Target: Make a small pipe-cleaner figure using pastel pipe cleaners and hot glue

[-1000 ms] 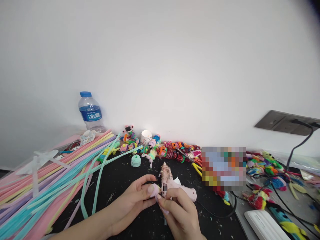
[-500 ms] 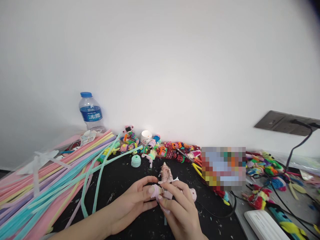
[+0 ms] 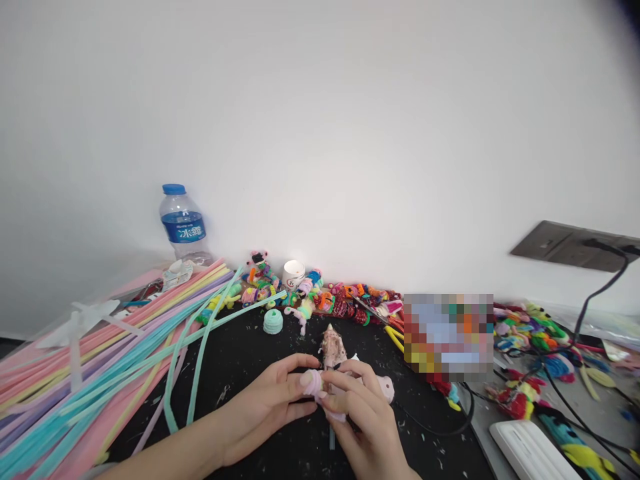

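A coil of lilac pipe cleaner [image 3: 313,384] is pinched between the thumb and fingers of my left hand [image 3: 273,400]. From the other side, the fingertips of my right hand [image 3: 363,407] close on the same coil. Just beyond my hands a pale pink glue gun [image 3: 386,388] lies on the black mat [image 3: 240,360]. Its glue-stained nozzle [image 3: 331,345] points away from me, and my right hand hides much of its body. A mint pipe-cleaner coil [image 3: 273,322] stands on the mat farther off.
Bundles of pastel pipe cleaners [image 3: 125,347] spread over the left side, with a water bottle [image 3: 183,223] behind. Small pipe-cleaner figures [image 3: 305,303] and a paper cup [image 3: 293,273] line the wall. A white box-shaped device [image 3: 530,450] and black cables [image 3: 565,403] lie at right.
Both hands stay around the lilac coil. My right fingers have shifted slightly and bent closer to it, uncovering more of the glue gun's nozzle end.
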`<state>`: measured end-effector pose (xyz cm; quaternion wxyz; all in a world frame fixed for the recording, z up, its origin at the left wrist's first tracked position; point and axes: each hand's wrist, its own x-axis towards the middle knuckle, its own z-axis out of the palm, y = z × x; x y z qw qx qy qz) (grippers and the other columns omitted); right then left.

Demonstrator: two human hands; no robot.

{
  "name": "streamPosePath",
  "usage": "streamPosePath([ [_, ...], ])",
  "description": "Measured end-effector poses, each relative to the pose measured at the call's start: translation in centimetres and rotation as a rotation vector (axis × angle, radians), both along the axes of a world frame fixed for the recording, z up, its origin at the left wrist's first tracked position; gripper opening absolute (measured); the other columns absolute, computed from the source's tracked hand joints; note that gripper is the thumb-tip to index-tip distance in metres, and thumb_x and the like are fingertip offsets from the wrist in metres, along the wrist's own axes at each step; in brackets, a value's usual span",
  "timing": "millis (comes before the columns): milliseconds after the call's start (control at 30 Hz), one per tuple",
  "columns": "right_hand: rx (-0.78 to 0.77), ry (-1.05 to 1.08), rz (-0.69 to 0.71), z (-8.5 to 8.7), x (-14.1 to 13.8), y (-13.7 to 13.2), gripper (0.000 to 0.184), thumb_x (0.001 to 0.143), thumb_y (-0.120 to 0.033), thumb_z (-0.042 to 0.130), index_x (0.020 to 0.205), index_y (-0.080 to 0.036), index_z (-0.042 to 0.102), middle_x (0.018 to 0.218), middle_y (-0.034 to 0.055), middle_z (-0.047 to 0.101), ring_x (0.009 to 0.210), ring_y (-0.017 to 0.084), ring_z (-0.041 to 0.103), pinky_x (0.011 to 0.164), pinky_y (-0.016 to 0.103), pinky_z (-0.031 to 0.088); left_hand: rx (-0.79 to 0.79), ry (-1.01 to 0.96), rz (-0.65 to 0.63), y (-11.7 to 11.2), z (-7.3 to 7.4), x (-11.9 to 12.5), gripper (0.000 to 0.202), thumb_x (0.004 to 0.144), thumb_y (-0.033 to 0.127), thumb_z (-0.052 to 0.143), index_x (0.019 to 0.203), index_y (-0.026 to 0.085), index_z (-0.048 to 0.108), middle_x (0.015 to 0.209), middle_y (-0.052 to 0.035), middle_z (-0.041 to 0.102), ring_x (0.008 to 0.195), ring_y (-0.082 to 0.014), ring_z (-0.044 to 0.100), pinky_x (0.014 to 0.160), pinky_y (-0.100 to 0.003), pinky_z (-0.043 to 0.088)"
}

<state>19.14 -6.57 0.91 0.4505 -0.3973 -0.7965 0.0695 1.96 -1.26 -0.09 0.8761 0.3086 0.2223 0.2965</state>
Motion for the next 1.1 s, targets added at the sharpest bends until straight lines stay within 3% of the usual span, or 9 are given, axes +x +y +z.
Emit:
streamPosePath([
  [400, -0.156, 0.232, -0.187, -0.7, 0.8, 0.2, 0.025, 0.079, -0.003, 0.053, 0.084, -0.026, 0.059, 0.098, 0.001, 0.068, 0.092, 0.019, 0.054, 0.076, 0.031, 0.047, 0.156, 0.115, 0.153, 1.0, -0.3, -0.6, 0.02, 0.088, 0.031, 0.048, 0.102, 0.018, 0.054, 0.103, -0.0102, 0.066, 0.105, -0.0233, 0.057, 0.095, -0.04, 0.038],
  [600, -0.271, 0.315, -0.226, -0.9, 1.0, 0.3, 0.019, 0.079, -0.007, 0.054, 0.079, -0.025, 0.061, 0.097, 0.0027, 0.067, 0.094, 0.02, 0.055, 0.078, 0.031, 0.046, 0.19, 0.274, 0.242, 1.1, 0.1, -0.7, 0.019, 0.083, 0.028, 0.057, 0.098, 0.019, 0.055, 0.107, -0.0106, 0.066, 0.104, -0.0219, 0.059, 0.092, -0.035, 0.042],
  [833, -0.41, 0.443, -0.222, -1.4, 0.8, 0.4, 0.013, 0.08, -0.012, 0.055, 0.077, -0.023, 0.062, 0.097, 0.006, 0.065, 0.095, 0.023, 0.058, 0.078, 0.034, 0.048, 0.239, 0.35, 0.25, 1.3, -0.1, -0.8, 0.024, 0.075, 0.023, 0.064, 0.096, 0.019, 0.054, 0.108, -0.0095, 0.066, 0.104, -0.0214, 0.06, 0.088, -0.031, 0.044],
  [1100, -0.37, 0.466, -0.174, -1.1, 0.7, 0.5, 0.012, 0.08, -0.013, 0.056, 0.077, -0.022, 0.063, 0.095, 0.0075, 0.067, 0.092, 0.023, 0.06, 0.079, 0.035, 0.049, 0.371, 0.372, 0.267, 1.9, -0.7, -0.7, 0.028, 0.065, 0.016, 0.072, 0.089, 0.018, 0.058, 0.098, -0.0081, 0.069, 0.097, -0.0232, 0.063, 0.09, -0.035, 0.044],
])
